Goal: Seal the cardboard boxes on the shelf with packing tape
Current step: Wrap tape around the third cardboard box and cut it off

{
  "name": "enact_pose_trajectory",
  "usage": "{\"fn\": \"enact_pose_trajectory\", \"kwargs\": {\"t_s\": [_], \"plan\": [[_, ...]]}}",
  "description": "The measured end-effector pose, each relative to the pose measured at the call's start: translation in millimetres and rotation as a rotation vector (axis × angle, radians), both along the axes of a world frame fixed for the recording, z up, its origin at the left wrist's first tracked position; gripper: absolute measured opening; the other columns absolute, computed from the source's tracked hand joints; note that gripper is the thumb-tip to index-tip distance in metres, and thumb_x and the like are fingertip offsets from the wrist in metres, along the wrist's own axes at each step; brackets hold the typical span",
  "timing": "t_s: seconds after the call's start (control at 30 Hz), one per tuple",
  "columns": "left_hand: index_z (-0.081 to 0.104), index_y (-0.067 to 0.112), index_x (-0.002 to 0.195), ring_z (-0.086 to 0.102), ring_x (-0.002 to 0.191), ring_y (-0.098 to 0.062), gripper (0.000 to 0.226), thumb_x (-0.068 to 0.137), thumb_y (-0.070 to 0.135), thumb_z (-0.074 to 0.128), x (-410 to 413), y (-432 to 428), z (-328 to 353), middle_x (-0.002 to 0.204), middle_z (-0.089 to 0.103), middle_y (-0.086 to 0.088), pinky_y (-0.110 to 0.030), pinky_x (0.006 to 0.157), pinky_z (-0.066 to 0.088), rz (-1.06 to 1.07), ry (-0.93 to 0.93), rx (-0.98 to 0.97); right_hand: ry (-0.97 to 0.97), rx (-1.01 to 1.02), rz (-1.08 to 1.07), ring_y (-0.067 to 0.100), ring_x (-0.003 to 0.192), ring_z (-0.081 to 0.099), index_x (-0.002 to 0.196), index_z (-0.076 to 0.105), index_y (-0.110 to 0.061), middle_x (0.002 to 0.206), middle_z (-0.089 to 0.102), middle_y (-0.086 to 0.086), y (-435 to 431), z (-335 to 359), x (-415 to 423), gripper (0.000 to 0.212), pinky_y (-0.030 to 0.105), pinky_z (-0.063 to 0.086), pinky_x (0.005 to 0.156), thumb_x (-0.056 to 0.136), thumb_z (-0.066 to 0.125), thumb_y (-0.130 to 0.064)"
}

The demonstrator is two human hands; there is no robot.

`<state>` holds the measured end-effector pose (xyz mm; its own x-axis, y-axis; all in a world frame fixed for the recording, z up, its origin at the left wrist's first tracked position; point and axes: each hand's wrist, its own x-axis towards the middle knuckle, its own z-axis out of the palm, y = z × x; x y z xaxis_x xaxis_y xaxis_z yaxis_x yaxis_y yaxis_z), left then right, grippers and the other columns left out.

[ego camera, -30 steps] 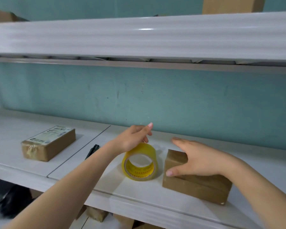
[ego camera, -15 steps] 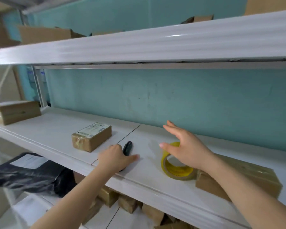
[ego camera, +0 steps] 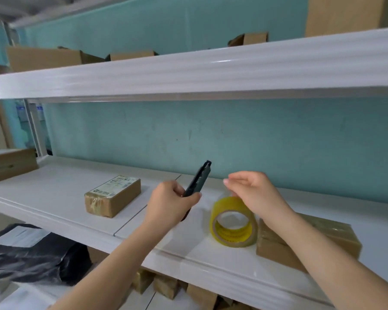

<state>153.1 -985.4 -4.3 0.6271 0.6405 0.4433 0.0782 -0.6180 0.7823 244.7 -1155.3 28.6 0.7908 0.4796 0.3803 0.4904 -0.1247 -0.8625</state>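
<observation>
Boxes are being counted first: three are being carried by the middle shelf (ego camera: 54, 191). One labelled box (ego camera: 112, 198) is lying left of centre. One plain box (ego camera: 336, 238) is lying at the right, partly being covered by the right forearm. One flat box (ego camera: 9, 162) is sitting at the far left end. All three are being kept closed, so nothing of their contents is being shown.

One yellow tape roll (ego camera: 232, 224) is being stood on its edge on the same shelf, just beside the plain box, between the two hands. One black pen-shaped tool (ego camera: 197, 179) is being gripped by the left hand (ego camera: 170, 202), fingers curled round its lower end, its tip being pointed up and to the right, clear of the shelf.

The right hand (ego camera: 253, 193) is being held just above the roll with fingers loosely curled; whether the roll is being touched or gripped cannot be told.

At least four more boxes are being carried by the upper shelf (ego camera: 188, 70), some with flaps raised; their insides are being hidden by the shelf edge.

One black bag (ego camera: 31, 260) with a white label is being kept on the level below, and several small brown boxes (ego camera: 166, 285) are being stored beside it, their number being unclear.
</observation>
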Motion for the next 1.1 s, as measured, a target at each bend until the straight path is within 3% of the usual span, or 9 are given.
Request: {"fn": "enact_pose_trajectory", "kwargs": {"t_s": [0.07,0.13,0.33,0.5,0.7,0.8,0.9,1.0,1.1], "plan": [[0.046,0.019,0.057,0.041,0.033,-0.006,0.040,0.055,0.047,0.075,8,-25,12,0.036,0.049,0.014,-0.024,0.044,0.034,-0.073,-0.063,0.007,0.059,0.097,-0.009,0.020,0.087,0.070,0.091,0.070,-0.007,0.093,0.073,0.013,-12,7,1,0.030,0.036,0.055,0.086,0.080,0.068,-0.035],[0.045,0.020,0.055,0.042,0.036,-0.007,0.039,0.052,0.050,0.070,16,-49,23,0.038,0.049,0.016,-0.025,0.046,0.035,-0.122,-0.110,0.034,0.155,0.195,0.010,0.021,0.081,0.072,0.081,0.071,-0.006,0.085,0.073,0.016,-27,15,1,0.031,0.029,0.059,0.073,0.079,0.069,-0.037],[0.046,0.022,0.058,0.050,0.047,-0.014,0.036,0.053,0.052,0.066,40,-123,34,0.045,0.051,0.010,-0.027,0.048,0.037,-0.299,-0.133,0.141,0.437,0.391,0.009,0.023,0.069,0.072,0.085,0.068,-0.001,0.081,0.074,0.016,-82,28,1,0.021,0.025,0.055,0.056,0.085,0.065,-0.022],[0.048,0.024,0.062,0.053,0.055,-0.012,0.034,0.060,0.053,0.066,54,-165,35,0.053,0.054,0.010,-0.026,0.050,0.035,-0.419,-0.120,0.247,0.519,0.512,-0.067,0.028,0.065,0.070,0.088,0.064,0.003,0.086,0.070,0.024,-123,28,4,0.016,0.028,0.056,0.053,0.085,0.063,-0.013],[0.061,0.023,0.068,0.047,0.054,-0.009,0.043,0.063,0.066,0.062,57,-133,43,0.057,0.054,0.010,-0.028,0.056,0.041,-0.536,-0.228,0.172,0.511,0.540,-0.160,0.027,0.066,0.071,0.083,0.061,0.000,0.076,0.072,0.020,-149,28,10,0.012,0.030,0.058,0.054,0.087,0.060,-0.011],[0.063,0.027,0.079,0.053,0.071,-0.006,0.046,0.060,0.068,0.070,55,-91,42,0.078,0.060,0.011,-0.017,0.061,0.039,-0.561,-0.166,0.301,0.537,0.483,-0.194,0.025,0.056,0.070,0.088,0.060,0.002,0.066,0.071,0.017,-154,24,10,0.015,0.027,0.054,0.046,0.088,0.060,-0.013],[0.057,0.033,0.100,0.053,0.092,-0.002,0.062,0.049,0.068,0.066,52,-63,28,0.101,0.055,0.016,-0.006,0.071,0.037,-0.659,0.066,0.408,0.496,0.307,-0.247,0.024,0.053,0.068,0.091,0.058,0.001,0.065,0.071,0.015,-149,21,8,0.021,0.028,0.055,0.047,0.086,0.063,-0.018],[0.047,0.035,0.121,0.050,0.103,-0.005,0.075,0.058,0.071,0.065,51,-50,11,0.114,0.047,0.015,-0.017,0.087,0.040,-0.685,0.261,0.613,0.423,0.125,-0.270,0.023,0.044,0.062,0.085,0.057,0.001,0.065,0.069,0.016,-131,21,0,0.019,0.028,0.050,0.048,0.085,0.064,-0.018],[0.048,0.031,0.127,0.054,0.101,-0.010,0.061,0.074,0.052,0.070,51,-45,1,0.114,0.050,0.010,-0.021,0.088,0.041,-0.730,0.254,0.690,0.246,-0.160,-0.284,0.022,0.048,0.054,0.065,0.051,-0.010,0.060,0.050,0.013,-106,19,-14,0.020,0.027,0.041,0.050,0.077,0.064,-0.020]]}}
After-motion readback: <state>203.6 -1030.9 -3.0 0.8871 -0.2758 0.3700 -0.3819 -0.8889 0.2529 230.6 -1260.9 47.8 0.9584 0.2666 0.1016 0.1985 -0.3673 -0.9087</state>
